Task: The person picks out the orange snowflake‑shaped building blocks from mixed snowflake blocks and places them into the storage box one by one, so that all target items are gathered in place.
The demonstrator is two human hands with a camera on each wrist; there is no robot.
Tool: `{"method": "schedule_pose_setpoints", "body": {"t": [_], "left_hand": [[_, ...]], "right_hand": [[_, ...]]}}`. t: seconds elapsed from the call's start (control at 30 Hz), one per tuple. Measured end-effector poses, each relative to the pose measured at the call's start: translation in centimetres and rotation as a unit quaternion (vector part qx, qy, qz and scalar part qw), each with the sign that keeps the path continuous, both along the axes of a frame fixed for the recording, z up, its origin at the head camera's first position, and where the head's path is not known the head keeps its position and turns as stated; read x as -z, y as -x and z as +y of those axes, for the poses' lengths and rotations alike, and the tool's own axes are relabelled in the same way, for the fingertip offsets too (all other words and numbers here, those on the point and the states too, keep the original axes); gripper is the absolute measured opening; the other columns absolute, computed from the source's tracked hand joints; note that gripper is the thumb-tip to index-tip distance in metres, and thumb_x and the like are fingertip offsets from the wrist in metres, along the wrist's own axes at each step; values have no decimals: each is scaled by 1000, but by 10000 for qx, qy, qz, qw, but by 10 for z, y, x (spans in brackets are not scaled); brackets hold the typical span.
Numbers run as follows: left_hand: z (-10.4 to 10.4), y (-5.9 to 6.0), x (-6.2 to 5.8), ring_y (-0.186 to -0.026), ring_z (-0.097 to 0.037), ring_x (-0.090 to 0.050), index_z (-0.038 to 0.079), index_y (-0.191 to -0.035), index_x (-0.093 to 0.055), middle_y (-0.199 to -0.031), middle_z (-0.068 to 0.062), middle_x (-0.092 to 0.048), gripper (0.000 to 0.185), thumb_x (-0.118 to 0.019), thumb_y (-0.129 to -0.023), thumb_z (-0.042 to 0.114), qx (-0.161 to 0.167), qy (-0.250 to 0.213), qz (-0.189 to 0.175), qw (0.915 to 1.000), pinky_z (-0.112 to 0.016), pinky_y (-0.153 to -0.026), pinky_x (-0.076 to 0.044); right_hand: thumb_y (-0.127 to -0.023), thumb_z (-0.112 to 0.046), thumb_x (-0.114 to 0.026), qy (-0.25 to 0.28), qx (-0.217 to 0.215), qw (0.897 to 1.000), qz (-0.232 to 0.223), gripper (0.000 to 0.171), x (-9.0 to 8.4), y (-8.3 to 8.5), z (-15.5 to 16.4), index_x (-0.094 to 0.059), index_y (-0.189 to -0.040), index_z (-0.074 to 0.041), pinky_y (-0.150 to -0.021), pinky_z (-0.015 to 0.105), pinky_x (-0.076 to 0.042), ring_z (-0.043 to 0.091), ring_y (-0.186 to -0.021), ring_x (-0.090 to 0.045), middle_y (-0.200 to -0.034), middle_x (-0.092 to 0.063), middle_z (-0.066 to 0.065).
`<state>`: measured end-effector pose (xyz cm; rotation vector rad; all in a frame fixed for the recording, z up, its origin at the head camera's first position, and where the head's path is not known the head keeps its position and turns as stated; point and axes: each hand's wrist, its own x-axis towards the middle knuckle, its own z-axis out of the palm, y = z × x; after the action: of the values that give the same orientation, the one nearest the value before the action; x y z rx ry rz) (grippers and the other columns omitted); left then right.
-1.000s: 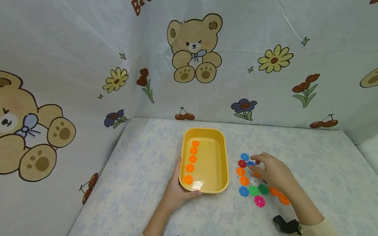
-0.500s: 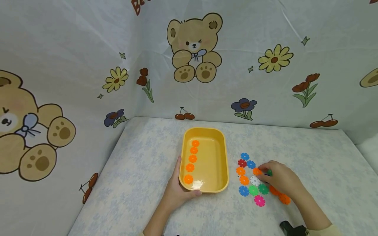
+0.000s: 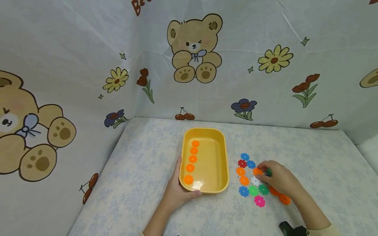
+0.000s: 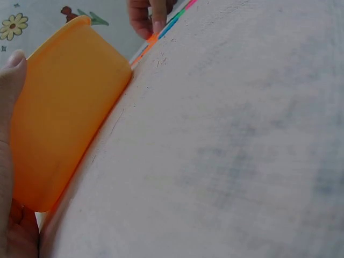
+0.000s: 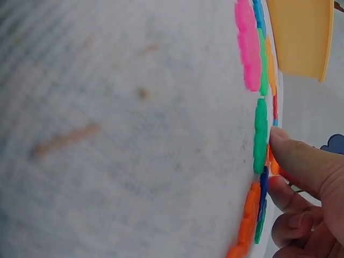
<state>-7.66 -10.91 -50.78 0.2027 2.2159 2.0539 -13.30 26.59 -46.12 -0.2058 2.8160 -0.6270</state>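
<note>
head view shows the right hand (image 3: 280, 182) curled down over a cluster of snowflake discs (image 3: 253, 190) on the table (image 3: 141, 170), fingertips pinching at an orange disc (image 3: 257, 171) with a dark green disc (image 3: 269, 172) just beside it. these flat pieces lie touching one another, so my guess is the fingers could drag a neighbour along or let the thin disc slip. the left hand (image 3: 177, 193) grips the near left corner of the yellow tray (image 3: 225, 164), thumb on its rim; a row of orange discs (image 3: 192, 159) lies inside. the orange disc sits under the right fingertips, well apart from the left hand.
</note>
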Motion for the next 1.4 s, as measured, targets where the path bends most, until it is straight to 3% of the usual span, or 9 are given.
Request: {"method": "schedule_pose_setpoints", "body": {"t": [0.3, 0.4, 0.57, 0.8, 0.93, 1.13, 1.23, 1.4], "left_hand": [[-1, 0, -1, -141, -18, -43, 35, -160, 3, -166, 4, -18, 131, -92, -70, 22, 49, -166, 9, 9998, -23, -110, -41], [-1, 0, -1, -142, -17, -42, 35, -160, 3, -166, 5, -17, 131, -92, -70, 21, 48, -189, 0, 9998, -22, -110, -41], [-1, 0, -1, -141, -17, -44, 35, -160, 3, -166, 5, -19, 131, -92, -70, 20, 22, -188, -36, 9998, -22, -108, -42], [-1, 0, 0, -139, -19, -46, 33, -160, 3, -165, 3, -20, 132, -92, -70, 20, 17, -249, -49, 9997, -23, -108, -43], [-1, 0, -1, -140, -20, -46, 33, -160, 3, -165, 3, -21, 132, -92, -69, 18, 37, -308, -51, 9995, -23, -108, -43], [-1, 0, -1, -139, -19, -46, 32, -160, 2, -165, 3, -21, 133, -92, -69, 15, 15, -258, -96, 9996, -21, -109, -41], [-1, 0, -1, -140, -19, -45, 33, -160, 2, -166, 4, -20, 133, -92, -69, 14, 8, -233, -87, 9997, -20, -109, -41], [0, 1, 0, -141, -18, -43, 37, -159, 1, -166, 4, -19, 131, -92, -69, 17, 6, -172, -74, 9998, -18, -110, -38]], "right_hand": [[-87, -27, -77, 146, -108, 9998, 121, 31, 2, -2, 1, -64, -112, -15, -61, 24, -43, 15, -73, -49, -84, -56, -2], [-87, -29, -77, 204, -85, 9997, 73, 35, 1, -3, 1, -66, -116, -12, -58, 23, -40, 14, -71, -48, -82, -55, -2], [-87, -33, -76, 277, 39, 9995, -120, 44, -3, -3, 2, -67, -123, -7, -65, 25, -44, 16, -80, -49, -87, -58, -2], [-86, -32, -77, 369, 70, 9992, -169, 47, -5, -4, 2, -67, -124, -6, -59, 23, -45, 15, -67, -46, -94, -64, -1], [-87, -38, -75, 324, 168, 9993, -78, 51, -9, -1, 1, -67, -126, -6, -58, 23, -45, 15, -69, -48, -96, -66, -1], [-88, -32, -75, 541, 142, 9964, 641, 43, -17, 9, -11, -68, -124, -8, -48, 23, -37, 17, -66, -44, -98, -69, 3], [-88, -31, -76, 743, 63, 9919, 1028, 41, -24, 19, -25, -70, -121, -10, -49, 22, -38, 17, -67, -44, -97, -70, 3], [-88, -32, -76, 1052, -41, 9875, 1173, 39, -35, 36, -54, -70, -121, -12, -50, 21, -40, 18, -69, -45, -96, -68, 2]]}}
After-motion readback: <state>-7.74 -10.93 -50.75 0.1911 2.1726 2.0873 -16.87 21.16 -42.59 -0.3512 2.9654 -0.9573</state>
